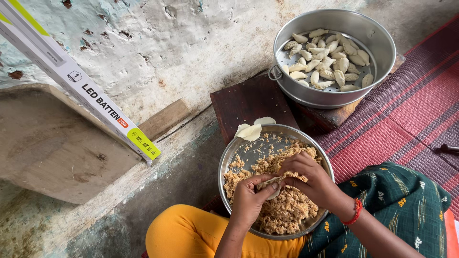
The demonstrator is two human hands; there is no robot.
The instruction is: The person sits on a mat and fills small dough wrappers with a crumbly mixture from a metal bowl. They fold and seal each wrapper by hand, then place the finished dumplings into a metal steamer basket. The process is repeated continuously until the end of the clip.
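Observation:
A round steel bowl rests on my lap, heaped with crumbly brown filling. My left hand cups a small pale dough wrapper over the bowl. My right hand presses its fingertips into that wrapper, pinching filling and dough together. Two flat dough discs lie on the bowl's far rim.
A steel steamer pot holding several shaped dumplings stands on a dark wooden board beyond the bowl. A red striped mat lies to the right. A long white carton leans against the rough wall at the left.

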